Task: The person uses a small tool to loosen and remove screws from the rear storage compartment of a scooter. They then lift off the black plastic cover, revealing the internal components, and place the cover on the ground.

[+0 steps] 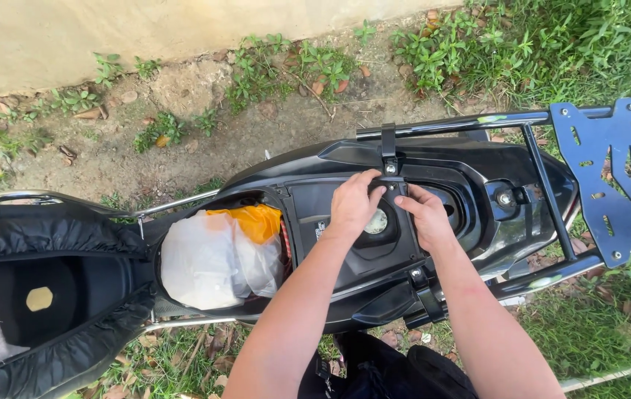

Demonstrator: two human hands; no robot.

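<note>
Left hand (352,203) and right hand (426,214) both curled on the black strap (390,159) over the scooter's under-seat panel (345,244), beside the white bag (212,258) in the storage well.

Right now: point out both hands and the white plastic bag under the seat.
left hand (354,203), head view, on the back of the hand.
right hand (426,216), head view, on the back of the hand.
white plastic bag (204,266), head view, on its bulging middle.
</note>
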